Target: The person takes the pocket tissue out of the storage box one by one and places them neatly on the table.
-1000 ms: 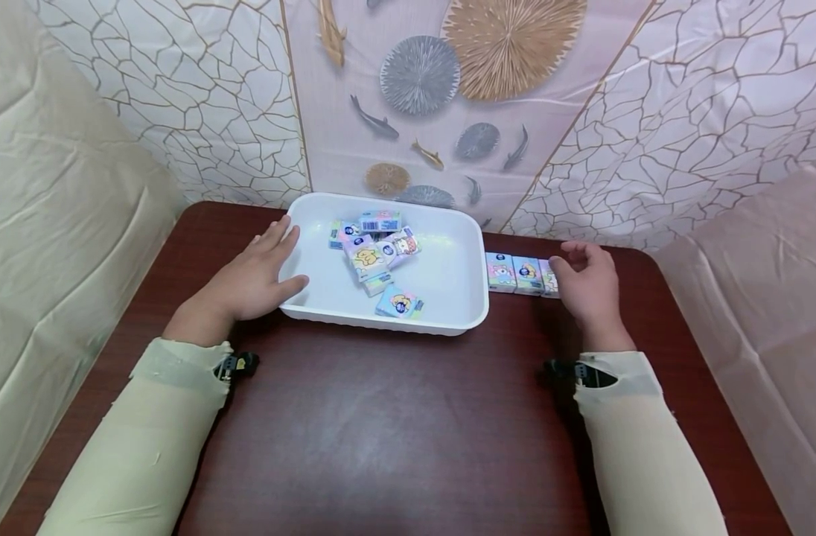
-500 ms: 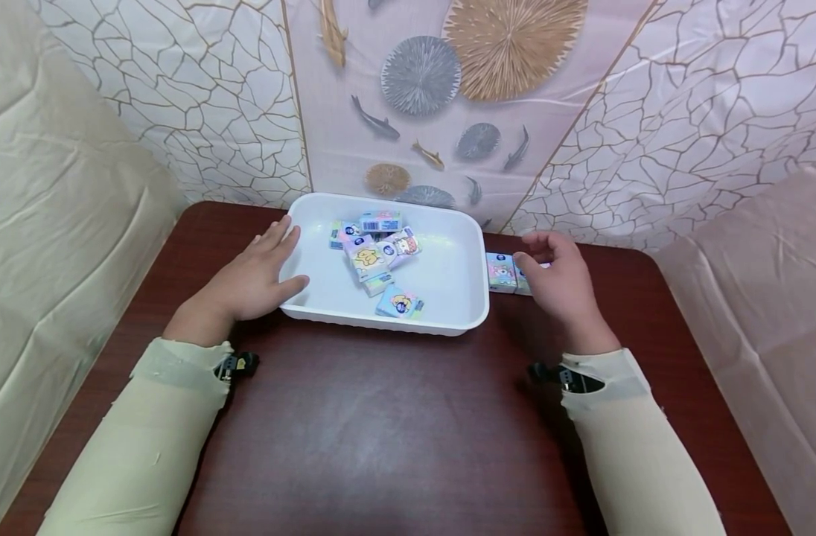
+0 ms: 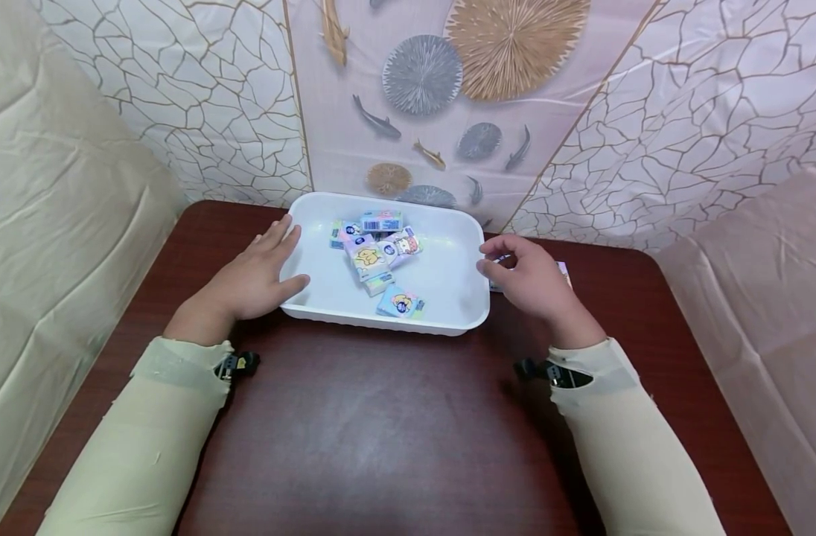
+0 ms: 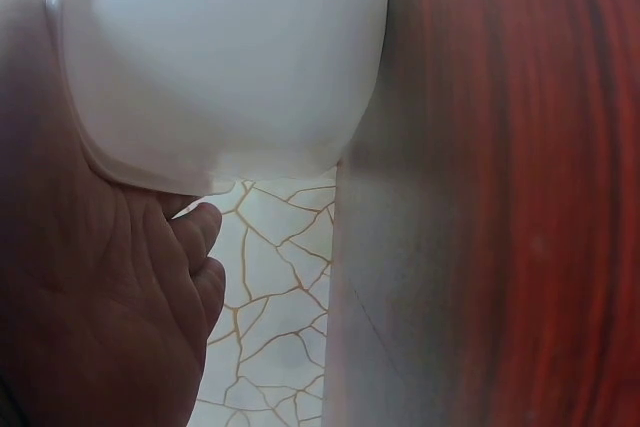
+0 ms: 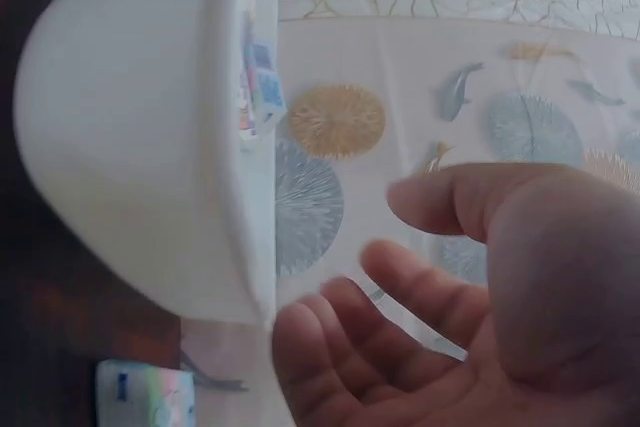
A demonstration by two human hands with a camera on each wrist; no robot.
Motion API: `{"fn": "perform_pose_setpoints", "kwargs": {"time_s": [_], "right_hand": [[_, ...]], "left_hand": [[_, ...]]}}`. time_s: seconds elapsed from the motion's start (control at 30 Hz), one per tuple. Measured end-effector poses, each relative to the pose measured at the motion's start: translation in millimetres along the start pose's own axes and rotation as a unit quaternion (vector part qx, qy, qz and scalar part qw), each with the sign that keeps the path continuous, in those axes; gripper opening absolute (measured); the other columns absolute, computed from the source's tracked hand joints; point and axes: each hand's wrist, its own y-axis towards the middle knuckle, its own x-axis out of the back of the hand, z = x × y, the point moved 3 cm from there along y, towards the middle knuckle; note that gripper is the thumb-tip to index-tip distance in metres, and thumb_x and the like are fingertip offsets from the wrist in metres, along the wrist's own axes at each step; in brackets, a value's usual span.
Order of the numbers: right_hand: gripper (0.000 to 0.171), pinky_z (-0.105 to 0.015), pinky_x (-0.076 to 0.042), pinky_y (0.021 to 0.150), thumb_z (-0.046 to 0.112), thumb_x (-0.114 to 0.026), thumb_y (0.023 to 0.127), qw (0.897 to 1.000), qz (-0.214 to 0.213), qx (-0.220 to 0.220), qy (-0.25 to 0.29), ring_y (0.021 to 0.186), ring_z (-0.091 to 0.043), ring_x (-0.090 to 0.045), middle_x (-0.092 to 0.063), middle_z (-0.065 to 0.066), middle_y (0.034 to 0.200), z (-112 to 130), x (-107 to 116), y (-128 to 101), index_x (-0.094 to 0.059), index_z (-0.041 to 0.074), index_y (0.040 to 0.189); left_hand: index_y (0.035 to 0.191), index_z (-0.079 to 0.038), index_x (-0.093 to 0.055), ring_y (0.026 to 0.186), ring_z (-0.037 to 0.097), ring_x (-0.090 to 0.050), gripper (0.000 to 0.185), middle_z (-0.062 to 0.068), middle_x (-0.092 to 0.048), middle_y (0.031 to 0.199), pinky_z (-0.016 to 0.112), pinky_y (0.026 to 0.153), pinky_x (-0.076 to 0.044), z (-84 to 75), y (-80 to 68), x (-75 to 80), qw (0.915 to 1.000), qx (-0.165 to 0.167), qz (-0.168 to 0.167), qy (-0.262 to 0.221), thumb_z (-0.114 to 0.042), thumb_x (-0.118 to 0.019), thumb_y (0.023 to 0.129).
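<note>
A white tray (image 3: 451, 272) holds a loose pile of small cartoon-printed packets (image 3: 370, 258) that look like pocket tissue packs. My left hand (image 3: 250, 279) lies along the tray's left end, fingers straight and thumb over the rim; its palm (image 4: 90, 287) is against the tray wall in the left wrist view. My right hand (image 3: 535, 283), fingers loosely bent and holding nothing, hovers by the tray's right rim. Beneath it lies a row of similar packets (image 3: 565, 273), mostly hidden by the hand. One packet (image 5: 145, 397) from the row shows in the right wrist view.
The tray stands near the back of a dark red-brown table (image 3: 368, 432). Right behind it hangs a patterned cloth (image 3: 234, 112) with fish and round motifs. Pale cloth (image 3: 750, 298) closes off both sides.
My right hand has moved left along the row of packets to the tray's right rim, uncovering the row's right end. The left hand, tray and packets inside it have stayed put.
</note>
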Motion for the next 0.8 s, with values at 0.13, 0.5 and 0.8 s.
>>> {"fn": "perform_pose_setpoints", "kwargs": {"time_s": [0.13, 0.5, 0.8], "right_hand": [[0.034, -0.033, -0.060, 0.079, 0.035, -0.074, 0.108, 0.999, 0.051, 0.012, 0.003, 0.105, -0.029, -0.070, -0.076, -0.009, 0.123, 9.4, -3.0, 5.4, -0.076, 0.013, 0.134], [0.036, -0.038, -0.070, 0.091, 0.030, -0.076, 0.107, 0.986, 0.165, 0.003, 0.039, 0.114, -0.033, -0.074, -0.069, -0.012, 0.125, 30.6, -13.7, 17.9, -0.074, 0.008, 0.136], [0.030, -0.044, -0.071, 0.090, 0.019, -0.073, 0.109, 0.975, 0.215, 0.000, 0.049, 0.120, -0.029, -0.072, -0.064, -0.014, 0.122, 43.3, -24.2, 33.1, -0.072, 0.007, 0.137]], "left_hand": [[0.181, -0.008, -0.007, 0.178, 0.040, 0.003, 0.093, 0.011, 0.009, 0.191, 0.063, 0.143, -0.009, -0.2, -1.2, 0.2, 1.0000, -0.008, -0.005, 0.000, -0.050, -0.054, 0.114], [0.181, -0.009, -0.006, 0.178, 0.039, 0.003, 0.093, 0.009, 0.009, 0.192, 0.063, 0.143, -0.009, -0.4, -1.6, -0.7, 1.0000, -0.005, -0.004, -0.002, -0.051, -0.054, 0.113], [0.182, -0.010, -0.006, 0.178, 0.037, 0.005, 0.092, 0.007, 0.011, 0.191, 0.063, 0.144, -0.007, 1.0, -1.5, -0.1, 1.0000, -0.001, 0.001, -0.001, -0.051, -0.053, 0.114]]}}
